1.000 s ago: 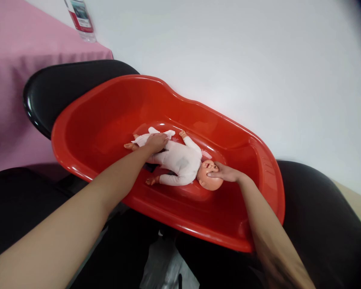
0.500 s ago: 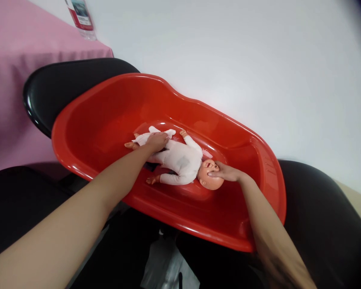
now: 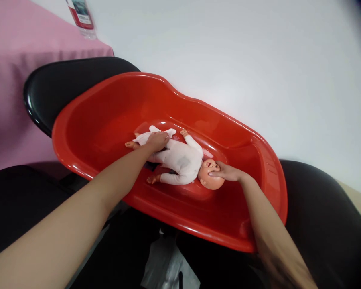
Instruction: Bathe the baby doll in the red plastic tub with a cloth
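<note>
A baby doll (image 3: 186, 158) in a white long-sleeved outfit with a grey patch on its front lies face up in a red baby bathtub (image 3: 267, 168). Its head (image 3: 212, 180) points right and its bare feet (image 3: 131, 144) left. My left hand (image 3: 158, 141) is closed at the doll's legs, fingers curled on the white clothing there; the fingertips are partly hidden. Loose white footed legs of the outfit (image 3: 170, 132) stick out beyond that hand. From the right, my right hand (image 3: 227, 172) grips the doll's head, its thumb and fingers lying across the face.
Black chairs (image 3: 78, 80) stand under or beside both ends of the tub. A plain white wall (image 3: 243, 52) rises behind it. At upper left, a labelled clear bottle (image 3: 82, 18) stands on a pink-covered table (image 3: 42, 36).
</note>
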`<action>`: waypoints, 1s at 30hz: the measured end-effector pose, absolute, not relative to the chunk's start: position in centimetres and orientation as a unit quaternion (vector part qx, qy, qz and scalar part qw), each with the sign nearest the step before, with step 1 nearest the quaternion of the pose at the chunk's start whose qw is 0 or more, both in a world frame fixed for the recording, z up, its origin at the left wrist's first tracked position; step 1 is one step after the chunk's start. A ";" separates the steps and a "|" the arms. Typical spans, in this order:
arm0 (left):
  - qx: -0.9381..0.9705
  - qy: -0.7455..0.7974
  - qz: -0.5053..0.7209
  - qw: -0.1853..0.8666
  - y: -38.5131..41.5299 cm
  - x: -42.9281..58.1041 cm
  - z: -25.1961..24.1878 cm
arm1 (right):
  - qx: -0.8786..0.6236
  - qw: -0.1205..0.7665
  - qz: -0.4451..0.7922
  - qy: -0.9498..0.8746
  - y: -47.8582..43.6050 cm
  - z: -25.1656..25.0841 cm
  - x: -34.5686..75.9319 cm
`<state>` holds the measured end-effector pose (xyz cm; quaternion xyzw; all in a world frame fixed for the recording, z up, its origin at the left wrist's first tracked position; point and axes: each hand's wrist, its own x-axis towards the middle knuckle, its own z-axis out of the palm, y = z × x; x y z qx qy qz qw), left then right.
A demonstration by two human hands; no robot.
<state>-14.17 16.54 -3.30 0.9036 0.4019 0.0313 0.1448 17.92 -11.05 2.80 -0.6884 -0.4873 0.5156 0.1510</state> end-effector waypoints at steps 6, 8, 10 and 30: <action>0.904 0.401 0.039 0.144 17.0 -14.1 -3.9 | -0.689 0.149 0.516 -0.487 -11.0 3.0 17.8; 0.903 0.403 0.040 0.145 17.1 -14.1 -3.9 | -0.689 0.150 0.514 -0.488 -11.0 3.0 17.8; 0.901 0.407 0.034 0.145 17.0 -14.1 -3.8 | -0.691 0.150 0.511 -0.488 -11.0 3.0 17.8; 0.904 0.404 0.024 0.142 16.9 -14.1 -3.7 | -0.687 0.141 0.520 -0.488 -10.9 2.1 18.6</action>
